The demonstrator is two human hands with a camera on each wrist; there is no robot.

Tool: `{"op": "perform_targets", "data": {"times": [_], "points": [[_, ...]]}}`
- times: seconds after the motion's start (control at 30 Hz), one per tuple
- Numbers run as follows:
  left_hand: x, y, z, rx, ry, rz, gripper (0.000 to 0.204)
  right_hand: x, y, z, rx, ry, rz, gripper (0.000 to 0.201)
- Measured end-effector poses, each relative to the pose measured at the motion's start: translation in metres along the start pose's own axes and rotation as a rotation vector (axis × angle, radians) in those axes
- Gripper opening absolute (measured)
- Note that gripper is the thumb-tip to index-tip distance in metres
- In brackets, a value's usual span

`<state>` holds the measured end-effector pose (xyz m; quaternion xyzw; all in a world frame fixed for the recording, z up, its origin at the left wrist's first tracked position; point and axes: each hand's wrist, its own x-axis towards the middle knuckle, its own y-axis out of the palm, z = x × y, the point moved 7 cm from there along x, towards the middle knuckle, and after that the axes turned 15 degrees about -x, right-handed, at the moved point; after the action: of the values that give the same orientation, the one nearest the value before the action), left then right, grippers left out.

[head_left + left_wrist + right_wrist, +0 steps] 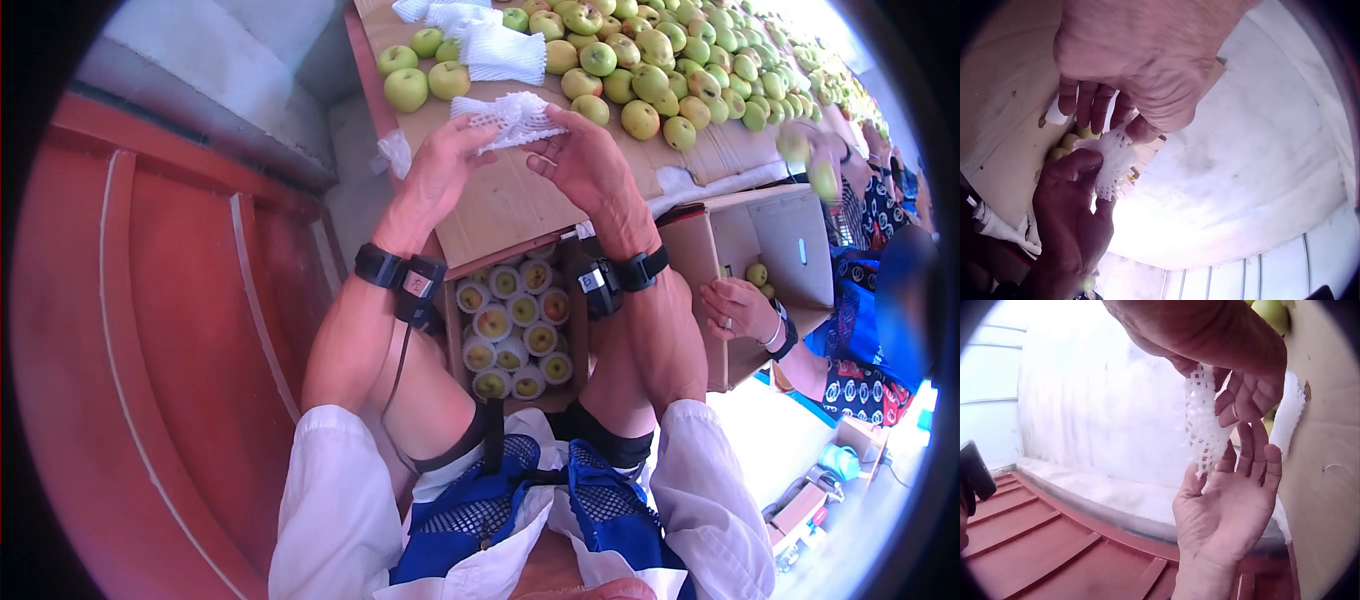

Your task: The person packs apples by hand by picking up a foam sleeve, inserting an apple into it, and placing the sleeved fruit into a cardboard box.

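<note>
Both my hands hold one white foam net sleeve (512,117) up over the edge of a cardboard-covered table (500,200). My left hand (468,132) pinches the net's left end with thumb and fingers. My right hand (548,150) grips its right side with curled fingers. In the left wrist view the net (1113,162) sits between my left hand (1138,125) above and the right hand (1079,165) below. In the right wrist view the net (1204,428) hangs from my right hand (1222,403), with the left hand (1210,481) under it.
A heap of green fruit (650,70) and more foam nets (490,45) cover the table. A carton of netted fruit (512,330) sits between my knees. At the right, another person's hand (740,305) reaches into an open cardboard box (775,235). Red steps (180,330) lie on the left.
</note>
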<state>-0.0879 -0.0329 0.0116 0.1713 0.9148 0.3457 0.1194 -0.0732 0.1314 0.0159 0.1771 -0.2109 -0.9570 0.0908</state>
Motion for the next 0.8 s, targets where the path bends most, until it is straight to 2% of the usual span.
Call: {"op": "perform_targets", "data": {"times": [0.17,0.47,0.57,0.8], "points": [[0.0,-0.007,-0.001,0.12,0.029,-0.043,0.029,0.0,0.001,-0.002,0.023,-0.02,-0.052,0.033],[0.0,-0.004,0.008,-0.379,-0.066,-0.044,0.032,-0.003,0.011,0.002,-0.009,-0.048,-0.003,0.033],[0.002,0.008,0.005,-0.407,-0.078,0.071,0.038,0.0,0.004,-0.003,-0.067,-0.034,-0.02,0.03],[-0.001,0.024,0.005,-0.369,-0.101,0.112,0.042,-0.001,0.0,-0.01,-0.276,-0.019,-0.077,0.02]]}}
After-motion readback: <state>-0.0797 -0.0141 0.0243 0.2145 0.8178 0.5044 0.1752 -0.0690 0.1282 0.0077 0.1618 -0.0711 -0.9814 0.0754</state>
